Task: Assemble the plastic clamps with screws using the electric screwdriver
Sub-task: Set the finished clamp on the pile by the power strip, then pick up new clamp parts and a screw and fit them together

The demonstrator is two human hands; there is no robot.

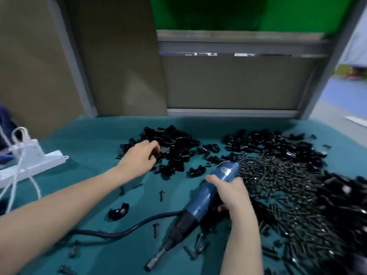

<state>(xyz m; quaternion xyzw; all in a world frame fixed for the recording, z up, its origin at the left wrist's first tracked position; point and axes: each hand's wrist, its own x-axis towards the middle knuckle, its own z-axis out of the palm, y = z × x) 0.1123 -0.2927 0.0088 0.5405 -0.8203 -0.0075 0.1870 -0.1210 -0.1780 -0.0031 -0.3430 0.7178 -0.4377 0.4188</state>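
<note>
My right hand [231, 192] grips the blue electric screwdriver [208, 192], which lies slanted over the green mat with its bit end [154, 262] pointing to the lower left. Its black cable [127, 230] trails off to the left. My left hand [140, 158] reaches into a heap of black plastic clamps [174, 147] in the middle of the mat, fingers curled among the pieces; what they hold is hidden. A large pile of black screws [282, 183] spreads to the right of the screwdriver. One loose clamp half [118, 212] lies near my left forearm.
A white power strip [32, 165] with white cords sits at the left edge. Another heap of black clamps [278, 143] lies at the back right. Loose screws [161, 195] dot the green mat [83, 139]. Cardboard panels and a grey frame stand behind the table.
</note>
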